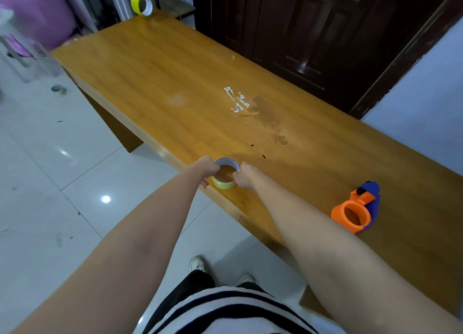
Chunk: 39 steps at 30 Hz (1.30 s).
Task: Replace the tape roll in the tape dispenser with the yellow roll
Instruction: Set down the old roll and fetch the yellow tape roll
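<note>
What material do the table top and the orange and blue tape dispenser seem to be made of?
Table top: probably wood or wood veneer with a glossy varnish; long grain lines and a soft sheen show. Tape dispenser: likely moulded plastic, smooth and matte, in solid orange and blue with rounded edges.

We see a long wooden table (pixel 190 83) running from the upper left of the frame to the lower right, with white scuff marks (pixel 236 99) and a dark stain (pixel 269 119) near its middle. Behind it, upper right, stands a dark wooden door (pixel 313 25). A glossy white tiled floor (pixel 50 170) fills the left side, and something pink (pixel 37 10) sits blurred in the upper left corner.
</note>
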Tool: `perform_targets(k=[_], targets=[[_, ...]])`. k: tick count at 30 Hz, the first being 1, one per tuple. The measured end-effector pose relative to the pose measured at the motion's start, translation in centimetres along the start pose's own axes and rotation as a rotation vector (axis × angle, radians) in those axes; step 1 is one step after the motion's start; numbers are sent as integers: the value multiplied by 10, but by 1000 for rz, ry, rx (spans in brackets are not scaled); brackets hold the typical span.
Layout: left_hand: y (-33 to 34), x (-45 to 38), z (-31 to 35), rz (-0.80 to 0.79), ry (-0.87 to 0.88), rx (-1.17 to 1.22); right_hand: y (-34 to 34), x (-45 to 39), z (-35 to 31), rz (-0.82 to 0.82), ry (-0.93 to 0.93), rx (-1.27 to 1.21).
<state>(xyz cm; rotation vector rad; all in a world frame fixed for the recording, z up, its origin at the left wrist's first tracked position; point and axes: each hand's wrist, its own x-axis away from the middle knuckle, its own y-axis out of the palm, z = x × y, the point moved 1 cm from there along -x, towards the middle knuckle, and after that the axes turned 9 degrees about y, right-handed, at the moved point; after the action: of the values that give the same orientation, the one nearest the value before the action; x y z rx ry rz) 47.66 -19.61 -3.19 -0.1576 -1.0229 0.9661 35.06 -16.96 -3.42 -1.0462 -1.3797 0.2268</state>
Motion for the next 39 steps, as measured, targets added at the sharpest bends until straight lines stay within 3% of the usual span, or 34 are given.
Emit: perform_targets(k=[11,19,27,39], targets=[[-16,-21,-16,-34,53,-2,-4,-17,-36,37,6,25],[-72,-33,-34,131,111,151,-17,-26,-83,180,-73,-238],[-147,-31,-75,343,94,410,-20,-24,-169,202,-210,-542],[-227,-16,-145,581,8,700,2,-27,-282,134,-436,-573]])
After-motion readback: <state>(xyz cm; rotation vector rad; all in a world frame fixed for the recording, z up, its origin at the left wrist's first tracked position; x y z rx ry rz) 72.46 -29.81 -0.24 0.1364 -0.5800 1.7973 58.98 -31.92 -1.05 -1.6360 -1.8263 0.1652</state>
